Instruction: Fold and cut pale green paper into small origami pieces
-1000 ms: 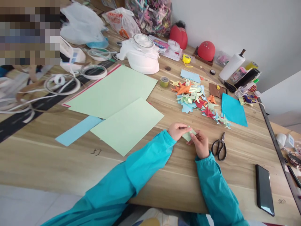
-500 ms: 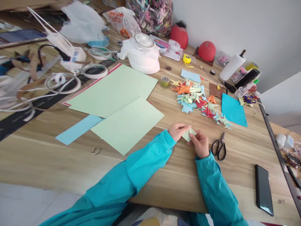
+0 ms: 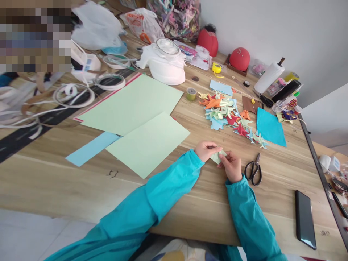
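Folded green paper (image 3: 215, 158) is pinched between two bare hands over the wooden tabletop (image 3: 190, 214); whether it touches the wood cannot be told. The left hand (image 3: 204, 151) grips its far edge between thumb and forefinger, while the right hand (image 3: 231, 166) clamps the right side, thumb on top and fingers curled beneath, a person's turquoise sleeves (image 3: 174, 183) reaching to both wrists. Just to the right of the right fingers, black-handled scissors (image 3: 256, 165) lie with the blades pointing away from the person. Near the fingers, on the far side, spreads a pile of folded paper figures (image 3: 221, 112) in orange, red, yellow, green and blue. To the left of the fingers, a green sheet (image 3: 148, 146) overlaps a larger green sheet (image 3: 130, 105), with a blue strip (image 3: 91, 149) tucked partly under them. A turquoise sheet (image 3: 271, 127) lies beyond the fingers to the right, and a black phone (image 3: 305, 219) rests to their right, closer to the person. Farther past the fingers are a yellow-green spool (image 3: 191, 95), a yellow tape measure (image 3: 216, 68), a slanted white roll (image 3: 269, 77) and a red dome (image 3: 239, 59) near the wall (image 3: 261, 32).
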A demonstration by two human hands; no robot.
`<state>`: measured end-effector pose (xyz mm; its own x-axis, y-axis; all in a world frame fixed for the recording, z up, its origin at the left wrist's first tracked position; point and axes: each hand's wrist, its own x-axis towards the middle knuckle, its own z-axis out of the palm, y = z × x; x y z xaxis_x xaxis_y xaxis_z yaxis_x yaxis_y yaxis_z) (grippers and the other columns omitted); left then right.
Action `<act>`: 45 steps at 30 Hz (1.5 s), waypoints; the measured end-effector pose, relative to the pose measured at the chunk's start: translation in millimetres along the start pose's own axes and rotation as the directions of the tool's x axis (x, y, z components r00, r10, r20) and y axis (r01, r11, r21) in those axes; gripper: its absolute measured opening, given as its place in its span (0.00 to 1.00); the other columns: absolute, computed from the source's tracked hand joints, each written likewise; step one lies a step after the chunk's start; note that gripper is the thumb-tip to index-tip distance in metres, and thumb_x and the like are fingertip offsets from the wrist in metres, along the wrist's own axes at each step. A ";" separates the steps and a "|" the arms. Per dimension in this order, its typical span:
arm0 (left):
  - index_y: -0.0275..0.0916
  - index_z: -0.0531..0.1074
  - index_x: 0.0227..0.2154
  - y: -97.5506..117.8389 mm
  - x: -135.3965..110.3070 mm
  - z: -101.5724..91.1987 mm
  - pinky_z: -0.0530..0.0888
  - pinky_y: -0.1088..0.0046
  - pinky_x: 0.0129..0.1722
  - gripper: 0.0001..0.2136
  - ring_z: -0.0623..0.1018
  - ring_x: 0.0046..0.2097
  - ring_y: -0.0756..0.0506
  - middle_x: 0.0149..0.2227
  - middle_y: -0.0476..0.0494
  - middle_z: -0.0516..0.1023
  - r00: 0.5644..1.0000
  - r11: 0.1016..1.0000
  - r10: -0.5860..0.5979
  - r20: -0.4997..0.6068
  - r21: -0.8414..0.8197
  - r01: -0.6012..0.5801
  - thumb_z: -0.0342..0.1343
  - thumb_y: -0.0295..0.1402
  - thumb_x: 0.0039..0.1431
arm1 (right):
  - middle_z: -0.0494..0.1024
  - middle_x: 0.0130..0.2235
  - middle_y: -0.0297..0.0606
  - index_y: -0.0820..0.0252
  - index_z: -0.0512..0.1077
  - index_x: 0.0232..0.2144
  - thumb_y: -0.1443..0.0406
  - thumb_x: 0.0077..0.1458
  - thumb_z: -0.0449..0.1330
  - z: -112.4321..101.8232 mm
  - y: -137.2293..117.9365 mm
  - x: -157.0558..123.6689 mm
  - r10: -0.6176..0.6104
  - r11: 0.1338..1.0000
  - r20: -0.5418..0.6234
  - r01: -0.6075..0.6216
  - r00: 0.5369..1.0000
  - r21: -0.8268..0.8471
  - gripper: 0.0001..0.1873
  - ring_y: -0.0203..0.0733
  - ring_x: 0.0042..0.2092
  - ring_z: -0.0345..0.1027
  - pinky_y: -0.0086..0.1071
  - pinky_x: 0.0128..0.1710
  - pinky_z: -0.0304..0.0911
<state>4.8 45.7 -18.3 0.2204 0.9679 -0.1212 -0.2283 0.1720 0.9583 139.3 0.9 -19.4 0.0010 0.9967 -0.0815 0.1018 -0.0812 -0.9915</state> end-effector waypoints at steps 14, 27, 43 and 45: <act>0.33 0.70 0.19 -2.9 0.4 -1.5 0.65 0.75 0.23 0.21 0.67 0.22 0.52 0.17 0.50 0.68 0.998 0.994 -0.055 0.033 -0.096 0.058 0.54 0.50 0.47 | 0.70 0.14 0.28 0.61 0.67 0.26 0.55 0.45 0.63 0.0 1.2 0.8 0.010 1.000 -0.018 -0.010 1.000 0.010 0.16 0.33 0.16 0.65 0.25 0.16 0.59; 0.33 0.75 0.22 -8.2 3.4 -1.3 0.67 0.76 0.25 0.16 0.70 0.25 0.51 0.20 0.48 0.74 0.995 0.988 0.093 -0.034 0.130 -0.088 0.60 0.45 0.43 | 0.72 0.14 0.32 0.61 0.68 0.26 0.52 0.52 0.55 -3.7 1.9 1.0 -0.004 1.000 0.047 0.004 0.999 0.002 0.18 0.33 0.16 0.64 0.26 0.17 0.61; 0.33 0.77 0.25 -8.3 2.2 -1.7 0.69 0.76 0.27 0.15 0.73 0.28 0.49 0.25 0.45 0.78 0.990 0.968 0.139 0.024 0.209 -0.141 0.58 0.43 0.46 | 0.72 0.15 0.30 0.61 0.69 0.27 0.56 0.47 0.62 -6.0 5.3 2.7 0.035 0.998 0.069 -0.038 0.997 0.048 0.14 0.34 0.16 0.65 0.26 0.18 0.61; 0.33 0.76 0.25 -8.6 2.2 -1.3 0.69 0.76 0.26 0.16 0.73 0.27 0.49 0.24 0.45 0.77 0.991 0.972 0.128 0.026 0.194 -0.131 0.59 0.44 0.45 | 0.73 0.15 0.30 0.61 0.69 0.27 0.55 0.46 0.63 -6.0 5.0 2.9 0.033 0.998 0.064 -0.036 0.997 0.048 0.14 0.34 0.16 0.65 0.26 0.17 0.61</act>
<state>6.0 46.6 -27.1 0.2143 0.9767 0.0096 -0.0668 0.0049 0.9978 145.9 3.4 -24.0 -0.0596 0.9909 -0.1204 0.0534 -0.1173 -0.9917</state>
